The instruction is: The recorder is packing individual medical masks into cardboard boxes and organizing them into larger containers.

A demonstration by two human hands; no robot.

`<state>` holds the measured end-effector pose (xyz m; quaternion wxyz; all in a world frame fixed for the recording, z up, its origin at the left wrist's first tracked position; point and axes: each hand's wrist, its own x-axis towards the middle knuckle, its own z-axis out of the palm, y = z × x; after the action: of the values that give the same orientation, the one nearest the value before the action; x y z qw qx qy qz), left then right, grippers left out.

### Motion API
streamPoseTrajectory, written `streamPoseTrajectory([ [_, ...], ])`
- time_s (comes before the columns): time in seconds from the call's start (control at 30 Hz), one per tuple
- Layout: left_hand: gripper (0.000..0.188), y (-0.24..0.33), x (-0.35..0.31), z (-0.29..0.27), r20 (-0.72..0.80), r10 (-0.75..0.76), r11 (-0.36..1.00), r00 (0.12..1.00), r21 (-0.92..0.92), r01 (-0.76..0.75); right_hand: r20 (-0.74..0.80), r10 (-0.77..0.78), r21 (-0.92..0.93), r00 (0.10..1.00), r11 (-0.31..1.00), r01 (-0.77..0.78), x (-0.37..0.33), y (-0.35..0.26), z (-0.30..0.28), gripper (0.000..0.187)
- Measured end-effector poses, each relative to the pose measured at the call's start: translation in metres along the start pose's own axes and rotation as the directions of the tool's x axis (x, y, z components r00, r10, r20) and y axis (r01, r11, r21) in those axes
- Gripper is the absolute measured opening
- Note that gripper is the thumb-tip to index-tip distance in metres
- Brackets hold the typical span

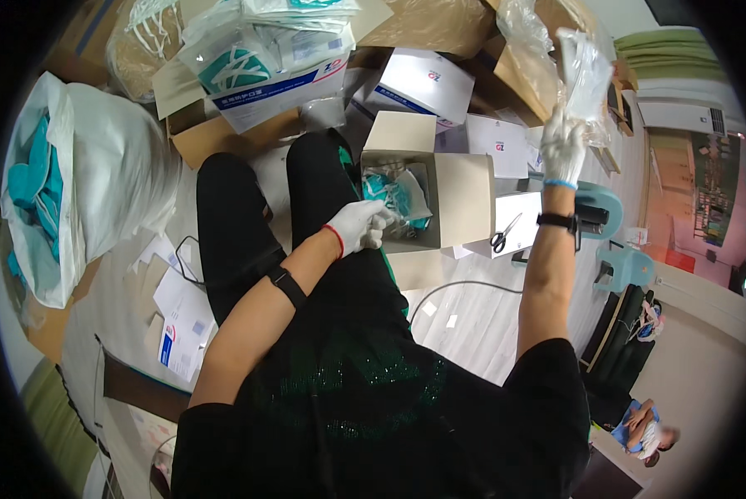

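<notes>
Box [460, 200] holds teal masks [393, 195]; big bag [98, 183] too.

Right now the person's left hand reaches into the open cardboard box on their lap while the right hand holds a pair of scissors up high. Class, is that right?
Not quite. The right hand holds up a clear plastic bag, not scissors; the scissors lie on a white box beside the open cardboard box. The left hand does reach into that box. The head view shows this.

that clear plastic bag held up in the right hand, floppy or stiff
Probably floppy: the clear plastic bag hangs crumpled from the gloved right hand. Likely very light, since it is held high by one end. The glossy film may be slippery against gloves.
</notes>
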<state>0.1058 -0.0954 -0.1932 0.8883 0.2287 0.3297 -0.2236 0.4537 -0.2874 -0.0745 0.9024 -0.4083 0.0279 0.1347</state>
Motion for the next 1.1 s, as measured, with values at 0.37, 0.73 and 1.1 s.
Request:
streamPoseTrajectory([
  [0.37,0.022,0.009,-0.001,0.013,-0.068,0.098,0.994,0.993,0.051,-0.094,0.142,0.654,-0.604,0.743,-0.538,0.589,-0.143,0.17,-0.101,0.025],
  [0.73,0.024,0.233,-0.088,0.015,-0.169,0.984,0.14,-0.064,0.936,-0.324,0.364,0.261,-0.722,0.894,-0.527,0.448,-0.181,0.123,-0.113,0.01],
  [1.1,0.064,0.36,0.056,-0.114,-0.252,0.762,-0.205,0.597,-0.968,-0.147,0.292,0.37,-0.653,0.882,-0.597,0.466,-0.17,0.089,-0.076,0.011],
])
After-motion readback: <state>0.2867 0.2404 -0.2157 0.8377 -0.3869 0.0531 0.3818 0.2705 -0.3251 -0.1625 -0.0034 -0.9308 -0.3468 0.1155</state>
